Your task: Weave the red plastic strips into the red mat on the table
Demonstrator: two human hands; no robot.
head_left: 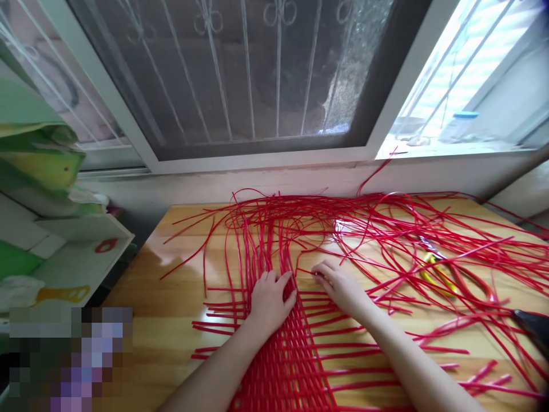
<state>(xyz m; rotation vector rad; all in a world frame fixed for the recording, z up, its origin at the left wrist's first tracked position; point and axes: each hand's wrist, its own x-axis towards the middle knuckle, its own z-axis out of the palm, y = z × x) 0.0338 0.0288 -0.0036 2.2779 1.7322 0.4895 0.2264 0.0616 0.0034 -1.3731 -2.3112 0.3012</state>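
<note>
A panel of woven red strands (285, 366) lies on the wooden table, with loose ends sticking out along both sides. My left hand (270, 297) rests on its far end, thumb and fingers spread over the weave. To the right of the panel, my right hand (334, 280) pinches a thin red strand (305, 271) that runs back to the weave's right edge. Beyond both hands, the long unwoven strands (261, 240) stretch away toward the wall.
A tangle of red strands (309, 206) covers the table's far edge and right side. Among them lie yellow-handled pliers (438, 274) and a tool with red-orange handles (472, 280). A barred window (257, 74) stands behind. At left, an open white drawer (115, 240) holds a yellow-handled item (64, 293).
</note>
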